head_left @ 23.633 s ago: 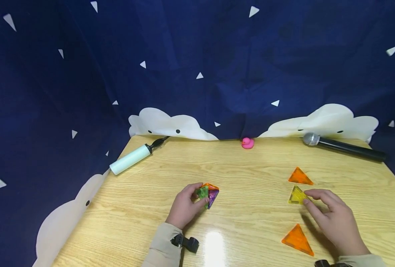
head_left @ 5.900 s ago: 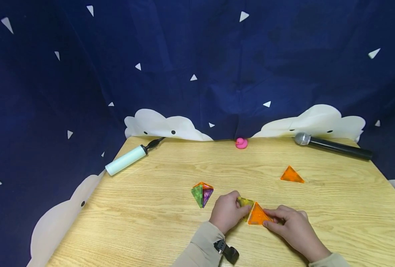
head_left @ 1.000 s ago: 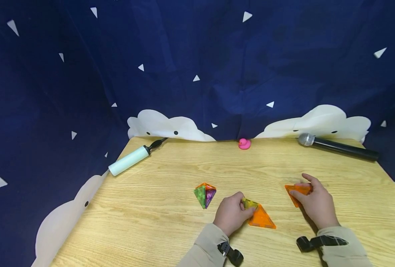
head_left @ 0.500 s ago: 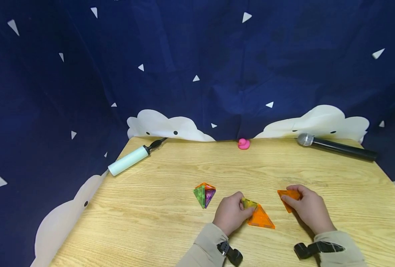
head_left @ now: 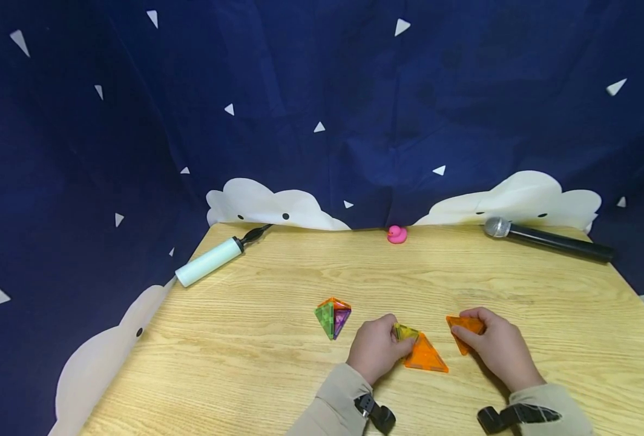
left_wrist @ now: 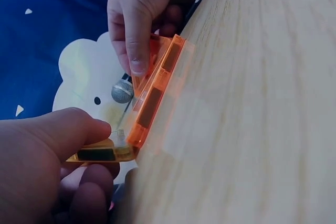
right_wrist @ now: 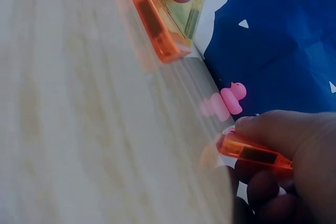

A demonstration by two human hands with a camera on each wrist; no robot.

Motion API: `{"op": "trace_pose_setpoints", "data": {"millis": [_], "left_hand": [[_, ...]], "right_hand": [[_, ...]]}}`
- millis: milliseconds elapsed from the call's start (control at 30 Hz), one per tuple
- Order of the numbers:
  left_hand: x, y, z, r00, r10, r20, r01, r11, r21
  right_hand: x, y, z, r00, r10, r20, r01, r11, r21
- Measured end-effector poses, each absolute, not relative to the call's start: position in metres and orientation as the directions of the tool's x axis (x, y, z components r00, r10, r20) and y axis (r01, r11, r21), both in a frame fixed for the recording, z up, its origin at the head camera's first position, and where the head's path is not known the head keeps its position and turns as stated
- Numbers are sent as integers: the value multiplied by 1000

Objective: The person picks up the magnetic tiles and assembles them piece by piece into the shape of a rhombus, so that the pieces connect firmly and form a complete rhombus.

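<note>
My left hand [head_left: 377, 350] pinches a yellow triangular magnetic tile [head_left: 406, 332] between thumb and fingers. An orange triangular tile [head_left: 427, 355] touches the yellow one along an edge, low over the wooden table. In my right hand [head_left: 500, 350], a second orange triangular tile [head_left: 458, 332] is pinched, apart from the joined pair and to its right. In the right wrist view this tile [right_wrist: 257, 152] shows edge-on under the thumb. Left of my left hand stands a small joined shape of green [head_left: 325, 319], purple [head_left: 341, 321] and orange tiles [head_left: 333, 301].
A pale blue hand pump [head_left: 210, 261] lies at the table's left edge. Along the back are a pink rubber duck [head_left: 397, 235] and a black microphone [head_left: 556, 241]. A dark blue curtain with white clouds hangs behind the wooden table [head_left: 235, 351].
Over the last second my right hand has carried its orange tile left and nearer to me, toward the joined pair. My left hand has stayed in place with the yellow tile.
</note>
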State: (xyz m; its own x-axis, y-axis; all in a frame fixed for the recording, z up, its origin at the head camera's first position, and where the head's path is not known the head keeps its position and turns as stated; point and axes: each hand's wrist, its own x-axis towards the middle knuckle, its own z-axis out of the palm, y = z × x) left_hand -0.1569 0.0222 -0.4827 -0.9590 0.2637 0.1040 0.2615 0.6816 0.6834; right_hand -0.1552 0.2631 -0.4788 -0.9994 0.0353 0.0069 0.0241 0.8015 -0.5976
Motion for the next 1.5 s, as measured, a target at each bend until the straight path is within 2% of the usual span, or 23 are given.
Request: {"op": "trace_pose_setpoints", "data": {"millis": [733, 1067, 1500], "left_hand": [[-158, 23, -483, -964, 254, 76, 234, 677, 698], [-158, 23, -484, -963, 255, 87, 242, 679, 693], [-158, 23, -483, -964, 252, 79, 235, 681, 693]], "right_hand": [[-145, 249, -475, -999, -45, 26, -51, 772, -634], [-143, 245, -478, -997, -77, -8, -52, 745, -665], [-143, 241, -479, -997, -80, 6, -64, 749, -659]]}}
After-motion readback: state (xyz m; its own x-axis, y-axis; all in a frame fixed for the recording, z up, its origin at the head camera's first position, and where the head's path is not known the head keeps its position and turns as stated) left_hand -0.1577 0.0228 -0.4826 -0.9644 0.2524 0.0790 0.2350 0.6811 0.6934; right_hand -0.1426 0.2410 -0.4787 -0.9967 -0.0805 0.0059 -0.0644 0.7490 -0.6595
